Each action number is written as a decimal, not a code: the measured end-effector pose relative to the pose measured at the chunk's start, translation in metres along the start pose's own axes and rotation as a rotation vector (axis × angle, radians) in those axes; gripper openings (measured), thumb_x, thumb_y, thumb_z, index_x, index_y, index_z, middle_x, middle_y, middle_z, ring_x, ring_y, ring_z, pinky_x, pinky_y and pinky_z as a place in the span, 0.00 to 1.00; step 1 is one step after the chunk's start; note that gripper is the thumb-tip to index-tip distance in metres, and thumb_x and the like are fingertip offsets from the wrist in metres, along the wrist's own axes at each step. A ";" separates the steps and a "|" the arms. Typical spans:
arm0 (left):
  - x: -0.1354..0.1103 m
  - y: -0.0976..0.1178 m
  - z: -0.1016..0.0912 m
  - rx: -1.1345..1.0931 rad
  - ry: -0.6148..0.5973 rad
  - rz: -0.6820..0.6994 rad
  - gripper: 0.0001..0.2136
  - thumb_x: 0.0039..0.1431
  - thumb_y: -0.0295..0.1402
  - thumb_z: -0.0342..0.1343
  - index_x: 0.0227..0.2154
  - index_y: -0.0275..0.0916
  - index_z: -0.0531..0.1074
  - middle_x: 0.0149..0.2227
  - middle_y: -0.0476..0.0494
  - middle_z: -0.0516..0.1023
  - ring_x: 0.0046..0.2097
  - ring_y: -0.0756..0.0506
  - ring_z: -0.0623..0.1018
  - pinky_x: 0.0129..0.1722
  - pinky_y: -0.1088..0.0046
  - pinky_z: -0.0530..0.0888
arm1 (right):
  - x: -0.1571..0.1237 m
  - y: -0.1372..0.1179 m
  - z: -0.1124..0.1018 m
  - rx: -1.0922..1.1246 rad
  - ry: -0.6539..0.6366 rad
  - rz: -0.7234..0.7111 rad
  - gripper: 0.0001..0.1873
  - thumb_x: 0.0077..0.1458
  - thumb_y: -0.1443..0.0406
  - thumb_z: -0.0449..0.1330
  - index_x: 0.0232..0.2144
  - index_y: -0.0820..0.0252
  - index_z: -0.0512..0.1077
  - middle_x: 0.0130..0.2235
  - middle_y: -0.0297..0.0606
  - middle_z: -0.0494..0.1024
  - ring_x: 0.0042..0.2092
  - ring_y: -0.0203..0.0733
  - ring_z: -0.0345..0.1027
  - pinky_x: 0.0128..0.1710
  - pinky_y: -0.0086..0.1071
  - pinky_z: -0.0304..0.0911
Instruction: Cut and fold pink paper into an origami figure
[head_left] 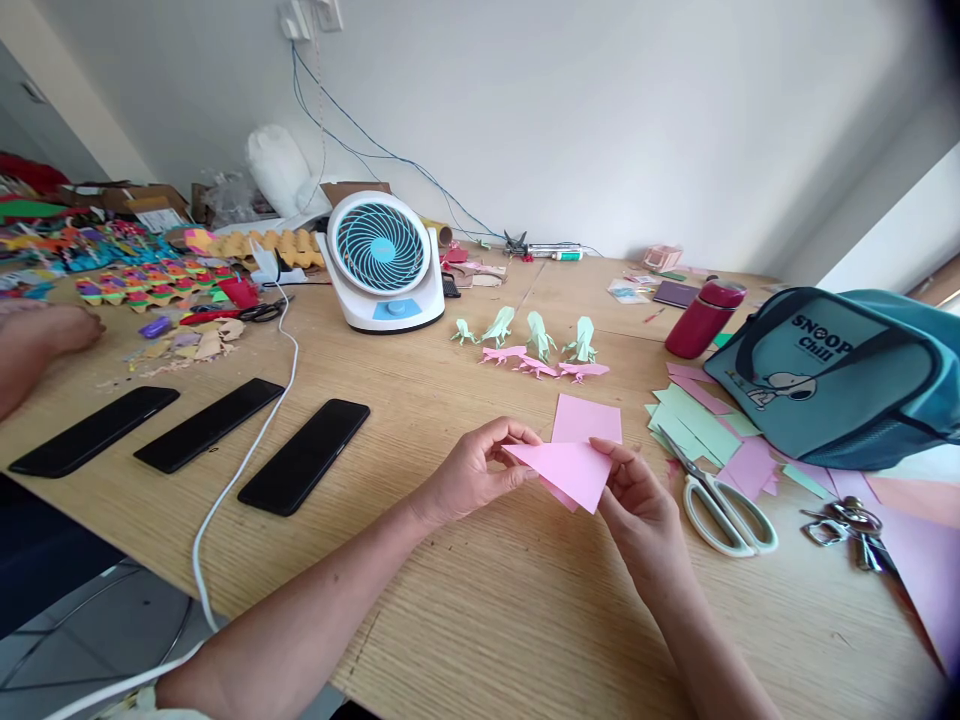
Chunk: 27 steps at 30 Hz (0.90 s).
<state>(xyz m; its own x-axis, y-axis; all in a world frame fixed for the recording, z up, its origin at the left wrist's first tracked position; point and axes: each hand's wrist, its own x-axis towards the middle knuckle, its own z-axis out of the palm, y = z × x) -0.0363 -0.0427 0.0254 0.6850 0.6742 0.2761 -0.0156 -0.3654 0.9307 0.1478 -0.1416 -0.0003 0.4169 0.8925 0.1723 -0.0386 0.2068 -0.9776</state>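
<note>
Between my two hands is a folded sheet of pink paper (568, 472), held just above the table. My left hand (487, 465) pinches its left corner with thumb and fingers. At the right edge, my right hand (637, 495) grips the same paper, closed on it. A flat pink paper square (589, 415) lies on the table right behind. Farther back stand several pale green folded paper figures (537, 335), with pink folded paper figures (535, 367) in front of them.
White-handled scissors (724, 515), keys (851, 525) and paper scraps (697, 420) lie on the right, by a teal bag (840, 375) and red bottle (705, 318). Leftward are a fan (384, 262), three black phones (304, 457), a white cable (281, 400) and another person's hand (56, 335).
</note>
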 end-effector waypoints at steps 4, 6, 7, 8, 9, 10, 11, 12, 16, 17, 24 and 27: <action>-0.001 0.001 0.001 0.182 0.013 0.126 0.14 0.56 0.36 0.63 0.43 0.38 0.71 0.44 0.42 0.75 0.46 0.44 0.74 0.47 0.69 0.70 | -0.001 0.002 0.000 -0.028 -0.003 0.021 0.17 0.52 0.57 0.66 0.44 0.54 0.72 0.39 0.39 0.77 0.39 0.42 0.69 0.35 0.33 0.66; -0.002 0.000 0.002 0.279 0.010 0.186 0.15 0.54 0.35 0.64 0.43 0.39 0.70 0.44 0.41 0.75 0.48 0.43 0.74 0.49 0.67 0.69 | -0.003 0.002 -0.001 -0.088 -0.004 -0.003 0.16 0.54 0.58 0.64 0.45 0.55 0.72 0.39 0.39 0.77 0.39 0.42 0.69 0.35 0.34 0.66; -0.002 0.000 0.003 0.334 0.006 0.210 0.15 0.54 0.35 0.64 0.43 0.40 0.70 0.45 0.41 0.75 0.48 0.43 0.74 0.49 0.66 0.69 | -0.004 0.002 -0.001 -0.145 -0.006 -0.027 0.15 0.55 0.59 0.63 0.45 0.54 0.71 0.38 0.39 0.76 0.37 0.42 0.68 0.35 0.34 0.66; -0.003 0.000 0.003 0.392 0.001 0.230 0.14 0.54 0.33 0.63 0.43 0.40 0.69 0.45 0.41 0.75 0.48 0.42 0.74 0.50 0.65 0.68 | -0.006 0.002 -0.001 -0.221 -0.004 -0.062 0.14 0.56 0.60 0.62 0.46 0.54 0.71 0.37 0.38 0.75 0.36 0.41 0.67 0.35 0.34 0.65; -0.004 -0.001 0.005 0.449 -0.005 0.246 0.13 0.54 0.32 0.62 0.42 0.40 0.68 0.45 0.41 0.75 0.48 0.42 0.73 0.50 0.64 0.68 | -0.008 0.003 0.000 -0.310 -0.003 -0.108 0.14 0.57 0.61 0.60 0.46 0.53 0.71 0.36 0.36 0.74 0.35 0.40 0.66 0.36 0.34 0.65; -0.005 -0.001 0.006 0.501 -0.013 0.258 0.13 0.54 0.31 0.62 0.42 0.40 0.67 0.45 0.41 0.75 0.48 0.41 0.73 0.50 0.63 0.68 | -0.010 0.003 0.000 -0.401 -0.005 -0.161 0.14 0.58 0.63 0.60 0.47 0.52 0.71 0.34 0.35 0.73 0.34 0.40 0.65 0.36 0.34 0.64; -0.006 -0.001 0.007 0.544 -0.021 0.269 0.13 0.54 0.30 0.61 0.41 0.40 0.66 0.45 0.42 0.75 0.48 0.41 0.73 0.49 0.62 0.67 | -0.012 0.002 0.002 -0.482 -0.013 -0.215 0.14 0.58 0.64 0.59 0.47 0.51 0.71 0.33 0.33 0.72 0.33 0.39 0.63 0.36 0.34 0.64; -0.007 -0.002 0.009 0.574 -0.030 0.279 0.14 0.53 0.30 0.61 0.41 0.41 0.65 0.45 0.42 0.75 0.47 0.41 0.73 0.49 0.62 0.67 | -0.015 0.002 0.003 -0.545 -0.027 -0.267 0.14 0.58 0.66 0.59 0.47 0.50 0.71 0.33 0.33 0.71 0.33 0.39 0.63 0.37 0.34 0.63; -0.010 -0.004 0.017 0.548 -0.068 0.322 0.15 0.51 0.29 0.60 0.40 0.41 0.62 0.43 0.42 0.74 0.45 0.41 0.73 0.45 0.63 0.68 | -0.021 0.000 0.007 -0.638 -0.135 -0.371 0.16 0.59 0.69 0.57 0.49 0.48 0.69 0.35 0.33 0.72 0.34 0.40 0.63 0.36 0.33 0.64; -0.011 -0.005 0.019 0.517 -0.075 0.326 0.14 0.52 0.29 0.59 0.40 0.41 0.61 0.42 0.42 0.73 0.44 0.42 0.73 0.44 0.64 0.68 | -0.022 0.000 0.008 -0.642 -0.148 -0.376 0.17 0.59 0.69 0.57 0.49 0.48 0.68 0.35 0.33 0.72 0.34 0.40 0.64 0.36 0.33 0.64; -0.011 0.000 0.017 0.448 -0.096 0.326 0.07 0.57 0.28 0.55 0.35 0.40 0.61 0.38 0.42 0.70 0.42 0.44 0.70 0.44 0.67 0.68 | -0.019 -0.002 0.003 -0.557 -0.082 -0.334 0.23 0.59 0.66 0.59 0.56 0.50 0.62 0.38 0.35 0.70 0.36 0.41 0.65 0.40 0.36 0.64; -0.010 0.005 0.015 0.454 -0.104 0.331 0.07 0.59 0.32 0.55 0.34 0.40 0.61 0.38 0.42 0.70 0.41 0.44 0.70 0.44 0.67 0.68 | -0.015 -0.003 0.001 -0.520 -0.091 -0.335 0.16 0.59 0.66 0.59 0.50 0.50 0.67 0.37 0.35 0.71 0.36 0.40 0.66 0.39 0.36 0.64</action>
<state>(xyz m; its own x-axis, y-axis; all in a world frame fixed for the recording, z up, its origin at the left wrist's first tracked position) -0.0322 -0.0604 0.0234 0.7650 0.4185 0.4895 0.0568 -0.8010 0.5960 0.1411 -0.1555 0.0000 0.2501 0.8484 0.4666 0.5377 0.2791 -0.7956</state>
